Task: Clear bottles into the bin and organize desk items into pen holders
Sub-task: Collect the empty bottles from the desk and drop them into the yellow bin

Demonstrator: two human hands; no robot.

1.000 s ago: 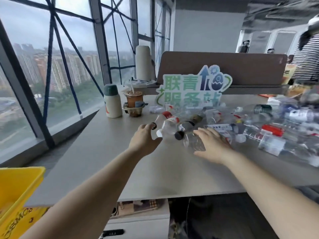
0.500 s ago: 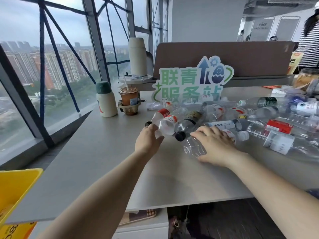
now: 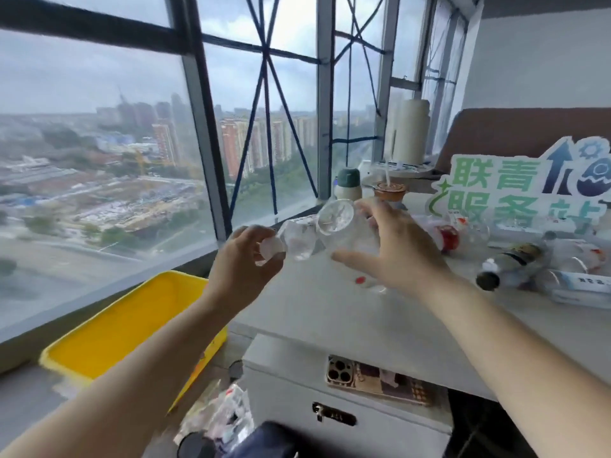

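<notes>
My left hand (image 3: 243,264) pinches a clear plastic bottle (image 3: 299,241) by its white cap end. My right hand (image 3: 396,251) grips a second clear bottle (image 3: 335,217), whose round base faces me. Both bottles hang in the air over the left end of the desk (image 3: 317,312), close together. A yellow bin (image 3: 132,322) stands on the floor below and to the left of my hands. Several more bottles (image 3: 529,269) lie in a pile on the desk at the right.
A green and white sign (image 3: 529,190), a white thermos (image 3: 347,185) and a brown drink cup (image 3: 390,193) stand at the desk's back. Under the desk, a white drawer cabinet (image 3: 347,421) carries a phone (image 3: 344,375). Crumpled plastic (image 3: 221,418) lies on the floor. Windows close off the left side.
Each hand has taken a bottle from the pile and lifted it left, off the desk top. My view has swung left, bringing the yellow bin into sight.
</notes>
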